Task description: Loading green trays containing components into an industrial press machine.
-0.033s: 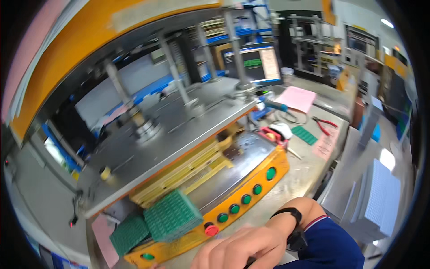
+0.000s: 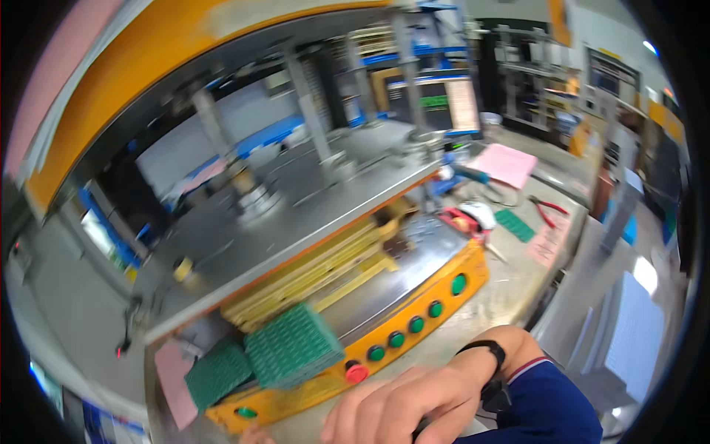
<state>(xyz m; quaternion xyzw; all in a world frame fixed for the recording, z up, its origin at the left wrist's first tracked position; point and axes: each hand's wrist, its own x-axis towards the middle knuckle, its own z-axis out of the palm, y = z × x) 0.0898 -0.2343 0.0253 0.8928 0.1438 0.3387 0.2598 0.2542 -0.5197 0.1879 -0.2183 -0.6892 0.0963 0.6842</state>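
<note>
My right hand [image 2: 399,411] comes in from the lower edge, with a black band on the wrist and a blue sleeve behind it. Its fingers are curled, just below the red button [image 2: 356,372] on the orange front panel [image 2: 444,311] of a press machine. A dark bit shows under the palm; I cannot tell whether the hand grips it. Two green perforated boards [image 2: 292,344] [image 2: 218,374] lie on the machine's bed left of the hand, in front of stacked yellow plates [image 2: 310,270]. My left hand is not in view.
A row of green buttons [image 2: 416,324] runs along the panel. The grey steel press plate [image 2: 296,214] with columns sits above. On the bench to the right lie red-handled pliers [image 2: 547,211], a green board [image 2: 515,224], pink paper [image 2: 506,164] and a monitor [image 2: 444,103].
</note>
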